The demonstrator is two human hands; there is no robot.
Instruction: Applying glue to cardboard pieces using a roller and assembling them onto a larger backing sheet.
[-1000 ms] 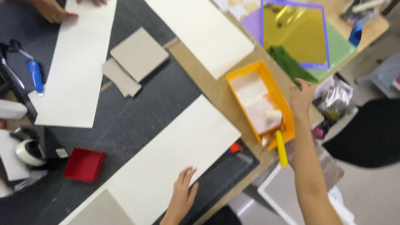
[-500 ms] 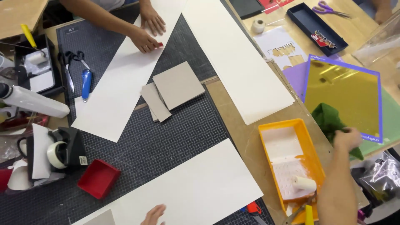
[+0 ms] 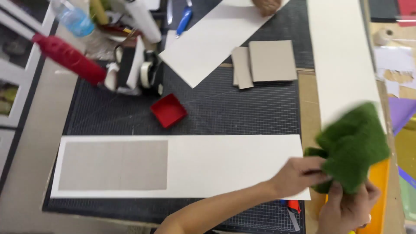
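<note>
Gripping a green cloth (image 3: pixel 353 145), the left hand (image 3: pixel 299 173) and right hand (image 3: pixel 346 208) pinch it just above the right end of a long white sheet (image 3: pixel 234 167). Dragged carelessly, it could smear or shift that sheet and the grey board (image 3: pixel 112 164) far to their left. Half a second ago only the right hand reached the cloth, beside the orange tray (image 3: pixel 379 190).

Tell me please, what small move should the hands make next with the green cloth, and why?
Probably bring the green cloth left, down onto the long white sheet. Both the left hand and the right hand grip it just past the sheet's right end, above the orange tray, and the grey board already lies on the sheet's left part.
</note>
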